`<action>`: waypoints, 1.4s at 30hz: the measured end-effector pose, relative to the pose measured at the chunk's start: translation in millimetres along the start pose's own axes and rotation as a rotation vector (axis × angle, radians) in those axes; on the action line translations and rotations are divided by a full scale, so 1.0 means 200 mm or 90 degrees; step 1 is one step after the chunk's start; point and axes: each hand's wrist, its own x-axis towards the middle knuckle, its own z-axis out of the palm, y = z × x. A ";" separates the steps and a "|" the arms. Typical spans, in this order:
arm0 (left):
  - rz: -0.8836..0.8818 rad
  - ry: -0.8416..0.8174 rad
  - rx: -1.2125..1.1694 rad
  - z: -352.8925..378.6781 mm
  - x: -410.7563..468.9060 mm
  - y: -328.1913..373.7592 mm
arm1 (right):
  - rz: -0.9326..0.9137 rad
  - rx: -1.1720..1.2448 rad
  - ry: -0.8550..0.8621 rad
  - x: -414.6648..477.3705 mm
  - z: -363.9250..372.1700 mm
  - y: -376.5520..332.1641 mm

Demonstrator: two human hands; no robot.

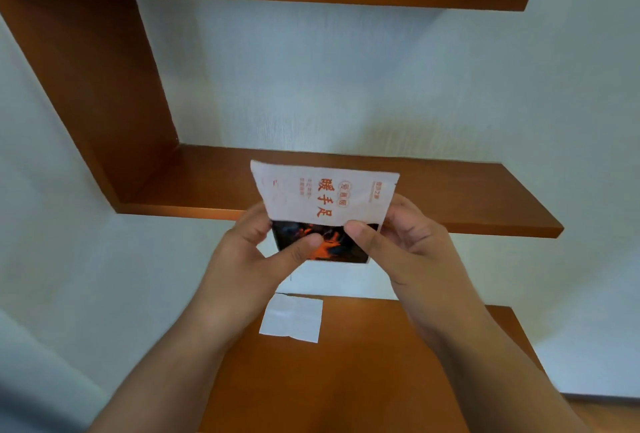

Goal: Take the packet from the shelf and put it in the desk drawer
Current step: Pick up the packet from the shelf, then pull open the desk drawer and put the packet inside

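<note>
Both hands pinch the packet (325,200) by its lower corners, left hand (256,252), right hand (408,238), lifted clear in front of the shelf (450,190) edge, desk (363,363) open below.

one head-worn view faces forward at the wall shelf (346,187), close above the desk (381,363).

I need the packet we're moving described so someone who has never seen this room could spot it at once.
Find the lower wooden shelf on the pale wall; just in front of it, both hands hold the packet up over the desk. It is white on top with orange characters and dark with flame artwork below, unlike the plain white folded paper lying flat on the desk.
</note>
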 end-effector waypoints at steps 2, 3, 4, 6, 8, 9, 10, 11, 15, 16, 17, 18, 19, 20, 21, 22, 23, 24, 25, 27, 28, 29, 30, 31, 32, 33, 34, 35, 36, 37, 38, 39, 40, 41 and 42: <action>-0.013 -0.011 0.012 0.04 -0.01 -0.01 | 0.044 0.032 0.010 -0.01 -0.03 0.01; -0.016 -0.005 0.036 0.06 -0.01 0.00 | 0.067 0.038 0.020 -0.02 -0.05 0.02; -0.014 0.014 0.071 0.09 -0.02 0.00 | 0.082 0.020 0.039 -0.02 -0.06 0.02; -0.001 0.075 0.131 0.16 -0.04 0.01 | 0.107 -0.022 0.072 -0.04 -0.10 0.04; -0.007 0.131 0.126 0.21 -0.07 0.02 | 0.114 -0.016 0.073 -0.06 -0.13 0.05; -0.019 0.146 0.113 0.24 -0.08 0.02 | 0.123 -0.011 0.070 -0.07 -0.15 0.05; -0.033 0.153 0.105 0.26 -0.08 0.02 | 0.133 -0.012 0.069 -0.08 -0.17 0.06; -0.048 0.155 0.103 0.28 -0.10 0.02 | 0.145 -0.014 0.072 -0.08 -0.19 0.06; -0.081 0.166 0.141 0.38 -0.14 0.03 | 0.200 -0.007 0.074 -0.11 -0.27 0.14; -0.088 0.176 0.149 0.41 -0.16 0.03 | 0.212 -0.008 0.075 -0.12 -0.29 0.16; -0.099 0.187 0.156 0.43 -0.17 0.03 | 0.223 -0.010 0.075 -0.13 -0.31 0.18; -0.109 0.200 0.160 0.45 -0.18 0.02 | 0.231 -0.013 0.075 -0.14 -0.33 0.19; -0.118 0.212 0.163 0.46 -0.20 0.02 | 0.236 -0.015 0.077 -0.15 -0.35 0.20; -0.123 0.223 0.170 0.48 -0.22 0.02 | 0.239 -0.017 0.081 -0.16 -0.37 0.21; -0.124 0.230 0.178 0.49 -0.23 0.01 | 0.241 -0.017 0.087 -0.17 -0.39 0.23; -0.123 0.236 0.187 0.50 -0.25 0.00 | 0.242 -0.016 0.092 -0.19 -0.41 0.24; -0.121 0.240 0.191 0.51 -0.27 -0.01 | 0.244 -0.014 0.095 -0.20 -0.42 0.25; -0.118 0.241 0.191 0.51 -0.29 -0.01 | 0.245 -0.010 0.098 -0.22 -0.43 0.26; -0.113 0.240 0.189 0.52 -0.32 0.00 | 0.243 -0.007 0.101 -0.24 -0.44 0.26; -0.107 0.235 0.184 0.53 -0.36 0.02 | 0.238 -0.003 0.107 -0.28 -0.44 0.25; -0.106 0.235 0.175 0.53 -0.38 0.02 | 0.237 -0.001 0.108 -0.30 -0.44 0.24; -0.107 0.237 0.161 0.53 -0.41 0.03 | 0.236 -0.001 0.109 -0.33 -0.44 0.23; -0.109 0.238 0.146 0.52 -0.43 0.03 | 0.233 -0.001 0.110 -0.36 -0.43 0.22; -0.111 0.241 0.137 0.51 -0.46 0.03 | 0.230 -0.001 0.112 -0.38 -0.43 0.21; -0.110 0.243 0.134 0.50 -0.50 0.04 | 0.228 0.000 0.115 -0.41 -0.42 0.19; -0.107 0.244 0.138 0.49 -0.53 0.04 | 0.226 0.001 0.119 -0.45 -0.41 0.18; -0.105 0.245 0.144 0.48 -0.57 0.04 | 0.226 0.002 0.121 -0.48 -0.40 0.17; -0.104 0.247 0.151 0.46 -0.61 0.05 | 0.227 0.002 0.121 -0.52 -0.39 0.15; -0.102 0.253 0.153 0.44 -0.66 0.05 | 0.229 0.002 0.121 -0.56 -0.37 0.13; -0.097 0.258 0.151 0.42 -0.71 0.06 | 0.230 0.001 0.121 -0.61 -0.34 0.11; -0.090 0.262 0.145 0.39 -0.76 0.07 | 0.229 0.000 0.121 -0.66 -0.32 0.09; -0.083 0.262 0.138 0.37 -0.81 0.07 | 0.231 0.000 0.120 -0.72 -0.30 0.08; -0.075 0.259 0.129 0.34 -0.86 0.08 | 0.234 0.003 0.120 -0.77 -0.27 0.06; -0.068 0.255 0.120 0.32 -0.92 0.08 | 0.239 0.009 0.121 -0.83 -0.25 0.04; -0.061 0.253 0.109 0.30 -0.97 0.08 | 0.244 0.014 0.122 -0.89 -0.23 0.03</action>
